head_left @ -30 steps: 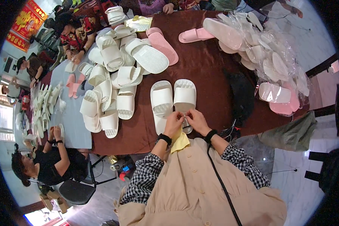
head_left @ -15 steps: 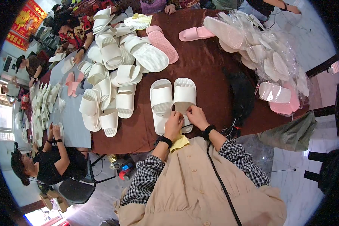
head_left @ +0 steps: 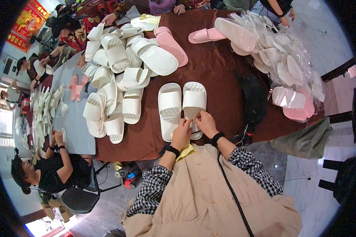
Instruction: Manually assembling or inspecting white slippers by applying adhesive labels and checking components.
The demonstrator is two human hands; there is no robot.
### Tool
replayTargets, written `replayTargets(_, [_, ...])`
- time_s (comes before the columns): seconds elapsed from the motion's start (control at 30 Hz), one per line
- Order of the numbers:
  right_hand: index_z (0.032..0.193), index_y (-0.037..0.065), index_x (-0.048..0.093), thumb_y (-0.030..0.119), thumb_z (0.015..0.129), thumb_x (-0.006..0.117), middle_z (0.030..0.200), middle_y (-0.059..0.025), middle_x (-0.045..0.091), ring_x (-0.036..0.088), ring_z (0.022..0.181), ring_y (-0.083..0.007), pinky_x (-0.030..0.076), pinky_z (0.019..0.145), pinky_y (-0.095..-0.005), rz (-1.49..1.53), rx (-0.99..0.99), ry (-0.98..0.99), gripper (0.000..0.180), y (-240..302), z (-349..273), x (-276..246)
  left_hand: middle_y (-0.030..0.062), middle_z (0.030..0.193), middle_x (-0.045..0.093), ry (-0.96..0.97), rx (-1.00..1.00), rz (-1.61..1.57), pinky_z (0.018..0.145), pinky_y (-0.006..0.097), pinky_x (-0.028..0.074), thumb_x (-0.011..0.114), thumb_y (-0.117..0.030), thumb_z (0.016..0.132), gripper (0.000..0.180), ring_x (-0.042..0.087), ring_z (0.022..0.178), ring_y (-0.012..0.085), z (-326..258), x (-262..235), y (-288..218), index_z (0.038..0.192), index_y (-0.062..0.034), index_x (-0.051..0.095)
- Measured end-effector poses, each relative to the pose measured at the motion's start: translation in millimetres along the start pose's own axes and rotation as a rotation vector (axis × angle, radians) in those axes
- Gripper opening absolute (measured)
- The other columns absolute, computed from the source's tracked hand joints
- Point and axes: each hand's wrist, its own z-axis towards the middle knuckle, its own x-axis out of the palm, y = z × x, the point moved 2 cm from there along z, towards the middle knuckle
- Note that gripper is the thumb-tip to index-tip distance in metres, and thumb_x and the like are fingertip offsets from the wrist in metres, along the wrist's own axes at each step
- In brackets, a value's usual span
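- The left hand (head_left: pixel 182 133) and the right hand (head_left: pixel 205 123) met at the heel ends of a pair of white slippers (head_left: pixel 182 106), fingers pinched, apparently on a small tag or tie too tiny to make out.
- The pair lay side by side on the brown tablecloth (head_left: pixel 221 75), near its front edge.
- A heap of white slippers (head_left: pixel 114 79) sat to the left.
- Bagged slippers (head_left: pixel 288 67) were piled to the right.
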Motion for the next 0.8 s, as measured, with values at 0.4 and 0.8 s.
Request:
replayTargets(0.4, [0.092,-0.002,0.056,0.017,0.081,0.061,0.089,-0.022,0.064,0.063,0.084,-0.0392,0.05,0.072,-0.0433,0.088,0.02,-0.07,0.023,-3,1,3,0.0152,0.099,0.05,0.036,0.131,0.238,0.063,0.042,0.05,0.056,0.0,0.078,0.058,0.06,0.072,0.0331,0,6,0,0.133,-0.0133,0.045])
replayTargets(0.8, [0.095,-0.001,0.054,0.017,0.084,0.057,0.088,-0.0228,0.063,0.061,0.084,-0.0412,0.047,0.073,-0.0489,0.12,-0.017,-0.024,0.021,-10,-3,2,0.0154,0.099,0.049,0.072,0.077,0.282,0.063,0.042,0.052,0.057,-0.001,0.079,0.053,0.061,0.072,0.0337,-2,4,-7,0.13,-0.0122,0.048])
